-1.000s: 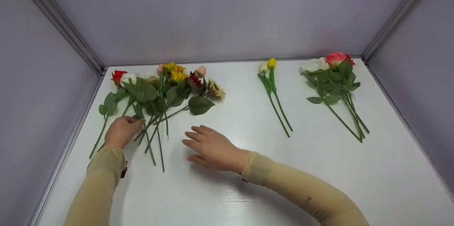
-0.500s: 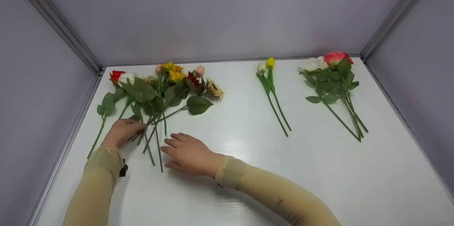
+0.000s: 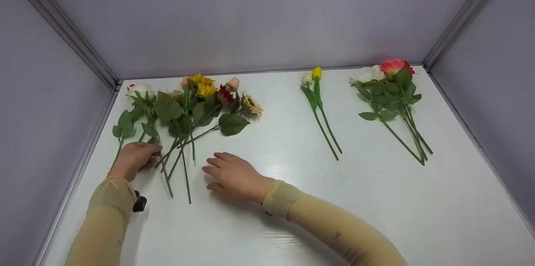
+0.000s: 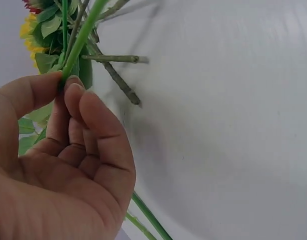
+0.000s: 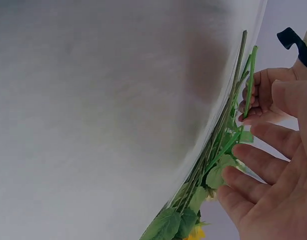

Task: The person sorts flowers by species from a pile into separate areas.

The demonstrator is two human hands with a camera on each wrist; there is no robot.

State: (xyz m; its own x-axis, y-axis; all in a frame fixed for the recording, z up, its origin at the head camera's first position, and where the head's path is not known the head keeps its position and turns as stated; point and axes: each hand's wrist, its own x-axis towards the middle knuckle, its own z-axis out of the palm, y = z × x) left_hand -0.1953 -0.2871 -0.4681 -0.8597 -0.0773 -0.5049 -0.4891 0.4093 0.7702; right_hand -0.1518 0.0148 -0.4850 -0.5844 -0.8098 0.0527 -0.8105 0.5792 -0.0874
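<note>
My left hand point(image 3: 136, 158) pinches a bright green flower stem point(image 4: 81, 41) between thumb and fingertips, as the left wrist view shows. This stem runs up to a white rose point(image 3: 141, 90) at the left end of a loose flower pile. Behind the white bloom a red rose is mostly hidden. Beside it in the pile lie yellow sunflowers point(image 3: 205, 89), a dark red flower point(image 3: 225, 95), a beige sunflower point(image 3: 250, 105) and a pink bud point(image 3: 233, 84). My right hand point(image 3: 239, 178), fingers spread and holding nothing, hovers over the table right of the crossed stems point(image 3: 186, 178).
Two tulips point(image 3: 316, 74), one yellow and one white, lie right of the middle. Farther right is a bunch with white point(image 3: 368, 74) and pink point(image 3: 392, 67) blooms. Grey panels point(image 3: 267, 15) wall the white table point(image 3: 376, 216) at the back and both sides.
My left hand has shifted left, drawing the white rose over the red one. The right hand moved left toward the stems, then back a little to the right.
</note>
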